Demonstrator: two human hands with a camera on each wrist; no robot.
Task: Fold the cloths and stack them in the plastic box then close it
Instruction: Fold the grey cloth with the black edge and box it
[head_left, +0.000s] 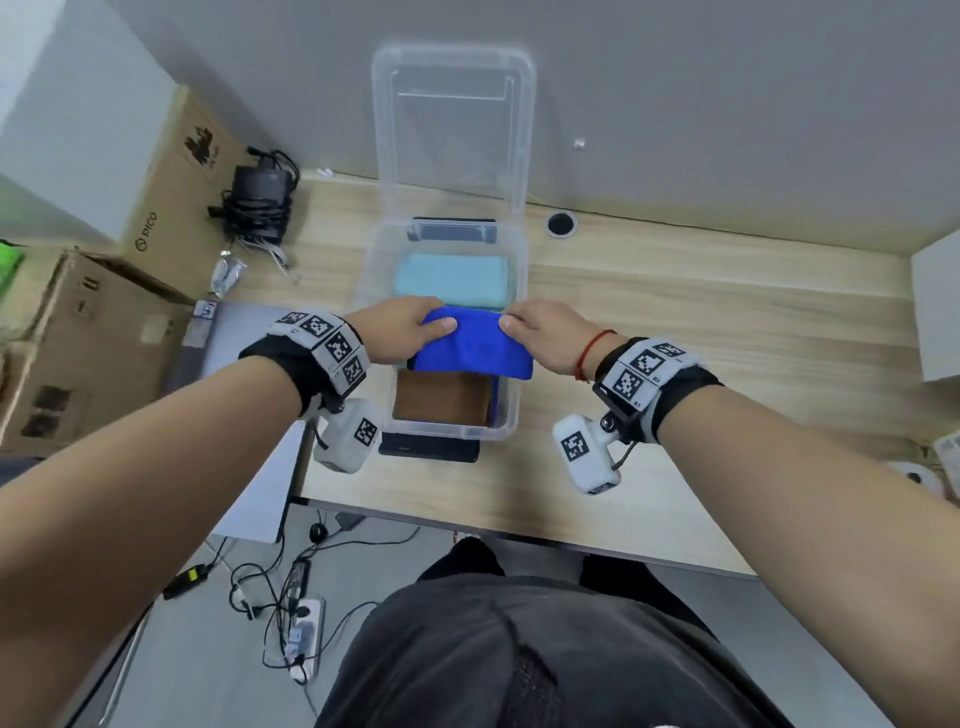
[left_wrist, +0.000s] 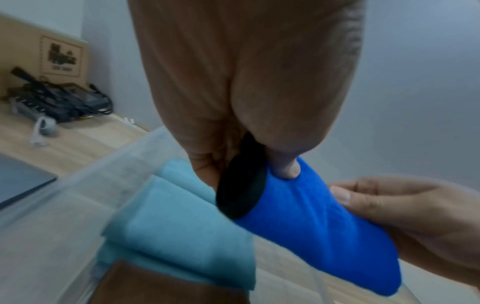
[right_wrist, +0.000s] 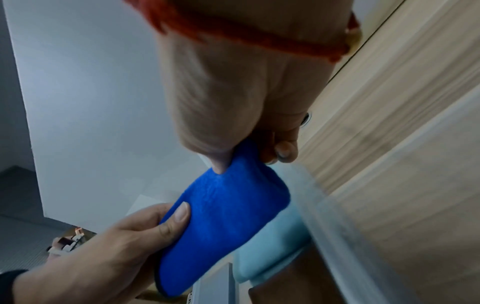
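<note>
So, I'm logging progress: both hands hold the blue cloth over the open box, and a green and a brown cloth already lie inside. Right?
Not quite: the cloth beside the brown cloth is light blue, not green, as the head view shows. Otherwise yes: the left hand and right hand hold the blue cloth over the open box.

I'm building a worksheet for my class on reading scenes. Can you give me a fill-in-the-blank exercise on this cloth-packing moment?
1. The left hand and right hand together hold a folded ____ cloth over the plastic box.
2. At the box's far end lies a folded ____ cloth.
3. At its near end lies a ____ cloth.
4. The box's lid stands ____.

Missing words: blue; light blue; brown; open
</note>
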